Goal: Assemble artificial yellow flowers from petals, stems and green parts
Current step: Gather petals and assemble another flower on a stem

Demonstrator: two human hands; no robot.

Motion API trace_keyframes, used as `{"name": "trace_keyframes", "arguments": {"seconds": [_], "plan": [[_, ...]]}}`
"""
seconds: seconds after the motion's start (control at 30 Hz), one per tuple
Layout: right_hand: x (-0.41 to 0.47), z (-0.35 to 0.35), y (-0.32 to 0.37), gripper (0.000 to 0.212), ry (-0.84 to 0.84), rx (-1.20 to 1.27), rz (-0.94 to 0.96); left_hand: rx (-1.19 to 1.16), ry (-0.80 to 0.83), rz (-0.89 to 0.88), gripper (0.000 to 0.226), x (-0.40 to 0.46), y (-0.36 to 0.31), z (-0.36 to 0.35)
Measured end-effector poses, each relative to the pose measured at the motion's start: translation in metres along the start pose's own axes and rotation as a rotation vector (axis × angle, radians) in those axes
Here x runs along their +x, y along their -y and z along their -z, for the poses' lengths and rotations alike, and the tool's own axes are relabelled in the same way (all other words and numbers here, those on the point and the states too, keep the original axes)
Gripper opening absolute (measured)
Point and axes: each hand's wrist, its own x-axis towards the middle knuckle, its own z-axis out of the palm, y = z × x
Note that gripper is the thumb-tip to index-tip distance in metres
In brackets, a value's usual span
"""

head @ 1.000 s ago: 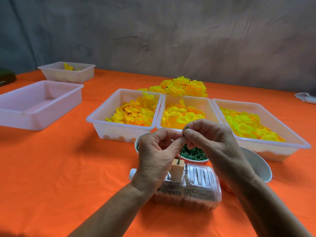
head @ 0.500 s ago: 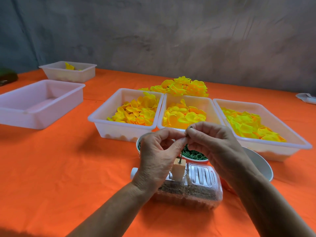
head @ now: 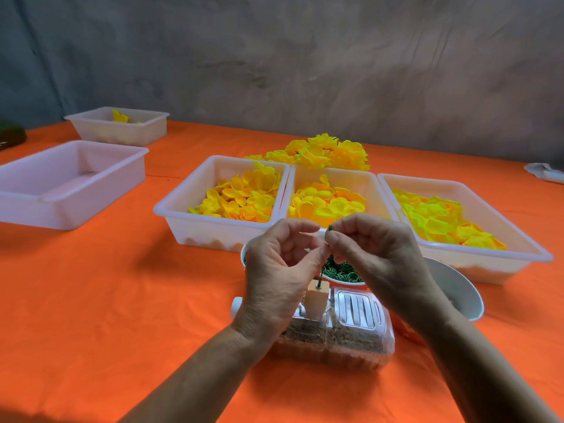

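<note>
We work at a table under an orange cloth [head: 91, 300], a grey wall [head: 305, 56] behind. At far left sit two pale tubs; mid-table, three white trays [head: 195, 227] of yellow petals [head: 244, 199], with finished flowers [head: 323, 151] behind them. Our left hand [head: 274, 276] and right hand [head: 375, 248] meet fingertip to fingertip, both pinching the thin dark green stem [head: 321, 274]. It stands upright in a small pale block [head: 316, 300] on a clear container [head: 335, 337], before a bowl of green rings [head: 341, 270].
</note>
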Motion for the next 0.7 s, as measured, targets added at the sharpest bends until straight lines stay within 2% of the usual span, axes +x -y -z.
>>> {"name": "trace_keyframes", "arguments": {"seconds": [0.1,0.23,0.37,0.43,0.53,0.6,0.63,0.7], "plan": [[-0.001,-0.002,-0.002,0.014,-0.021,-0.068,0.019,-0.016,0.025,-0.005,0.014,0.0,-0.001,0.002],[-0.002,-0.001,-0.003,0.011,-0.036,-0.002,0.016,0.002,0.045,-0.008,0.012,-0.002,-0.004,0.004],[-0.004,-0.004,-0.005,0.008,-0.099,-0.259,0.111,0.044,0.047,-0.023,0.012,-0.003,-0.004,0.004],[-0.003,-0.003,-0.004,0.007,-0.11,-0.282,0.125,0.051,0.05,-0.035,0.011,-0.003,-0.005,0.004],[0.0,0.004,-0.006,0.014,-0.005,-0.153,0.03,0.045,0.055,-0.028,0.014,-0.004,-0.006,0.004],[-0.006,0.001,-0.013,0.018,0.099,-0.266,-0.014,0.05,0.04,-0.015,0.011,-0.004,-0.005,0.004],[-0.012,-0.002,-0.018,0.019,0.101,-0.29,-0.045,0.057,0.034,-0.013,0.008,-0.004,-0.003,0.005],[-0.022,-0.007,-0.023,0.022,0.066,-0.182,-0.109,0.099,0.024,-0.021,0.006,-0.003,0.0,0.007]]}}
